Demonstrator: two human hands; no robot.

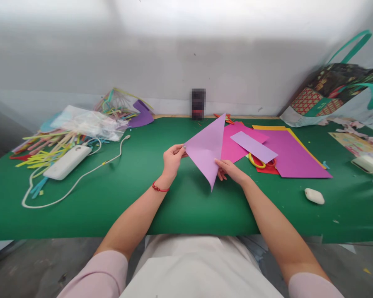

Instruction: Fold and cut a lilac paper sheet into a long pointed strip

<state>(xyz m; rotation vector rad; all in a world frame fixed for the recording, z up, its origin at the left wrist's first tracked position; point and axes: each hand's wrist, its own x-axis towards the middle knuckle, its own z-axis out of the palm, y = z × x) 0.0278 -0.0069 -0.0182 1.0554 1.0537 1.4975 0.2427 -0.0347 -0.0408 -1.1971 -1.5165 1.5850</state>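
A light purple sheet of paper (205, 151) is held up over the table in both hands, its lower tip slightly curled. My left hand (173, 156) pinches its left corner between thumb and fingers. On the right edge, my right hand (229, 169) grips the sheet with the thumb in front. Behind it lie a pink sheet (233, 145) and a lilac paper strip (253, 146). The strip partly covers scissors with yellow and red handles (257, 161). A larger purple sheet (301, 155) rests on yellow paper (270, 128).
A white power bank (67, 162) with a cable lies left on the green table (118, 211), beside colourful strips (39, 155) and plastic bags (90, 124). A white case (314, 196) sits right. At the back are a dark pixelated object (197, 103) and a patterned bag (326, 95).
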